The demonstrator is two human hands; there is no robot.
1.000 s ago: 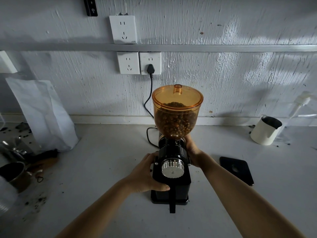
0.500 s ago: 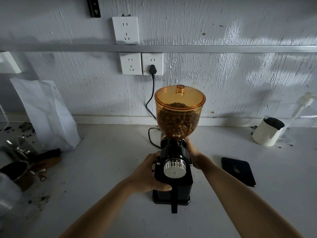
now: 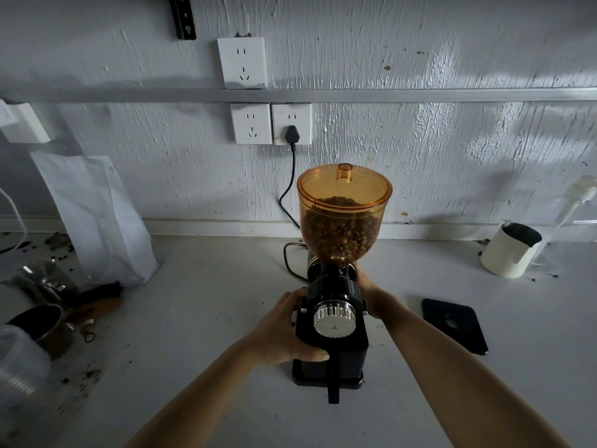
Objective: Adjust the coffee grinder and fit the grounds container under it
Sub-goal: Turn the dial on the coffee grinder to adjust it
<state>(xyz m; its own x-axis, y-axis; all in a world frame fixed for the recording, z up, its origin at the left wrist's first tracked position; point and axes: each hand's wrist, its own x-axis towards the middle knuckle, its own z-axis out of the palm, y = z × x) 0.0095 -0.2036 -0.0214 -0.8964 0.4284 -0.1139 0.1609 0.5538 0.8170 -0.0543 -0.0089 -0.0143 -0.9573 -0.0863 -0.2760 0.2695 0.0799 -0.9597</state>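
A black coffee grinder (image 3: 347, 354) stands in the middle of the white counter, with a silver dial (image 3: 335, 322) on its front and an amber hopper (image 3: 343, 215) full of beans on top. My left hand (image 3: 284, 331) grips the grinder's left side, thumb across the front. My right hand (image 3: 366, 291) holds the right side of the neck just under the hopper; its fingers are mostly hidden behind the body. A cream cup with a dark inside (image 3: 508, 250), possibly the grounds container, stands at the back right, far from both hands.
A black square mat (image 3: 455, 324) lies right of the grinder. A white bag (image 3: 97, 218) leans on the wall at the left. Metal cups and a dark tool (image 3: 48, 305) sit among spilled grounds at the far left. The power cord (image 3: 290, 202) runs up to the wall socket.
Both hands keep their hold on the grinder. The view has shifted slightly, so the grinder sits a little further right in frame.
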